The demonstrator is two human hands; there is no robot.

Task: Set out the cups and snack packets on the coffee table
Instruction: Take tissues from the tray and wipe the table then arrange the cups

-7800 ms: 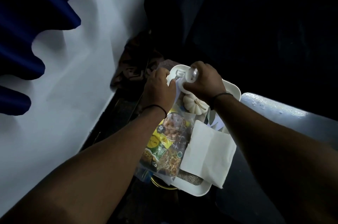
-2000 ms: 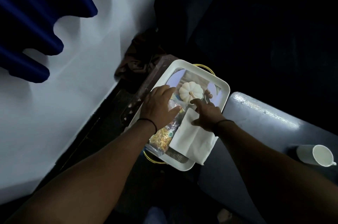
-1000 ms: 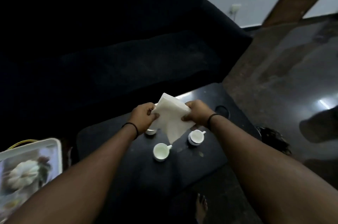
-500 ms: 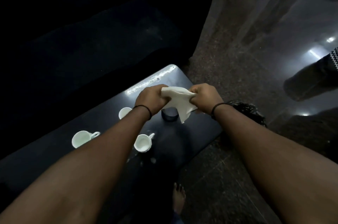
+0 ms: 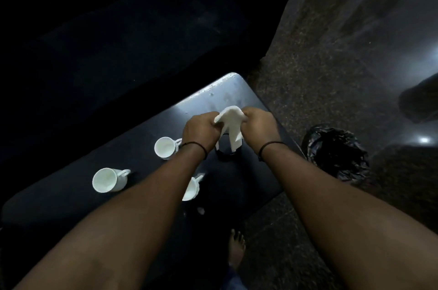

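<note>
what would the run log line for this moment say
hands: left hand and right hand grip white paper napkin | below: small dark round holder | black coffee table: three white ceramic cups | snack packets: none visible

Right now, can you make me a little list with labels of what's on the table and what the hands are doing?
cups: three white cups on the table
table: dark coffee table
left hand: gripping the white napkin
right hand: gripping the same napkin
under napkin: small dark round holder
snack packets: none in view
floor: black bag-lined bin, a bare foot
</note>
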